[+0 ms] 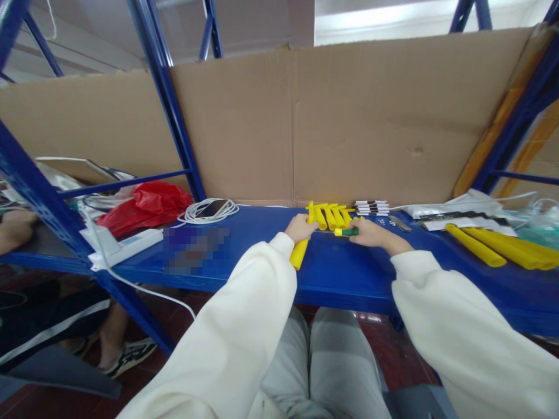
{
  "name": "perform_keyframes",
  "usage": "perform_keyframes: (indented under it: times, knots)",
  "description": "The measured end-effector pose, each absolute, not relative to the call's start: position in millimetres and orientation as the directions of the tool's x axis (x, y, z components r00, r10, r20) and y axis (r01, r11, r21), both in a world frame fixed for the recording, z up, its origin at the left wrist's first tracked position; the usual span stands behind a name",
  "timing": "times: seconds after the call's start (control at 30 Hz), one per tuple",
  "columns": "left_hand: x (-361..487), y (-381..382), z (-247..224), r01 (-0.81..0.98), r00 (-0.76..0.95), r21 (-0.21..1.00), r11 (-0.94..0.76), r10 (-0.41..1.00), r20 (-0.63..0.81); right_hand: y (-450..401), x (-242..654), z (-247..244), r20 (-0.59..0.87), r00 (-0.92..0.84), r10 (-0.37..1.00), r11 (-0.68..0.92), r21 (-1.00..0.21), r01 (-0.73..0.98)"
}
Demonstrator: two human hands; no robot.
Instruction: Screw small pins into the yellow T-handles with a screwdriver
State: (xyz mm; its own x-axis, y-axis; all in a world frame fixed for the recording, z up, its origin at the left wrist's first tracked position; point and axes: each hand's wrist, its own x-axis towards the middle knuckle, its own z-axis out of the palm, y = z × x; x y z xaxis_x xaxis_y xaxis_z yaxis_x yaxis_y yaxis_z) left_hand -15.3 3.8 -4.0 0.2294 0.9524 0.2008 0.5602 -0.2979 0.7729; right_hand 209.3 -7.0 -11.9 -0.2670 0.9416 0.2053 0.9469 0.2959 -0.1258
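My left hand is closed round a yellow tube, whose lower end sticks out toward the front edge of the blue shelf. In my right hand is a small stick-shaped object, green with a yellow end; its exact kind is too small to make out. Just behind both hands lie several short yellow tubes in a slanted row. A stack of white strips with black bands sits behind my right hand. To its right rests a small flat greyish piece.
Longer yellow tubes and a clear plastic bag lie at the right. Leftward are a coiled white cable, a red plastic bag and a white power strip. A cardboard wall stands behind. Another person's hand shows far left.
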Motion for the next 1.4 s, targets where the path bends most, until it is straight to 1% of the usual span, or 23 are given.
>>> perform_keyframes:
  times: [0.1,0.23,0.33,0.4,0.47,0.57,0.73,0.97,1.4]
  knots:
    - [-13,0,-2,0.525,0.269,0.782,-0.335,0.938,0.221,-4,208,-16,0.191,-0.316,0.929,0.351,-0.191,0.917]
    - [-8,-3,0,0.478,0.342,0.791,-0.382,0.911,0.232,0,205,-21,0.229,-0.312,0.922,0.371,-0.29,0.882]
    - [-5,-4,-1,0.448,0.401,0.795,-0.409,0.887,0.231,2,202,-24,0.326,-0.331,0.885,0.442,-0.368,0.818]
    - [-3,-4,-2,0.436,0.434,0.792,-0.426,0.871,0.23,3,199,-24,0.413,-0.341,0.844,0.504,-0.396,0.768]
    - [-2,-4,-3,0.425,0.456,0.794,-0.434,0.861,0.226,4,197,-25,0.477,-0.339,0.811,0.546,-0.407,0.733]
    - [0,-6,-3,0.404,0.474,0.806,-0.433,0.852,0.22,5,195,-25,0.515,-0.315,0.797,0.554,-0.417,0.72]
    - [1,-7,-3,0.399,0.48,0.815,-0.421,0.853,0.206,6,194,-27,0.519,-0.277,0.808,0.528,-0.43,0.733]
    - [0,-4,-6,0.405,0.487,0.806,-0.431,0.848,0.21,6,195,-27,0.539,-0.287,0.792,0.549,-0.422,0.722]
    - [0,-8,-3,0.396,0.484,0.813,-0.428,0.849,0.211,1,191,-23,0.525,-0.25,0.814,0.502,-0.416,0.758]
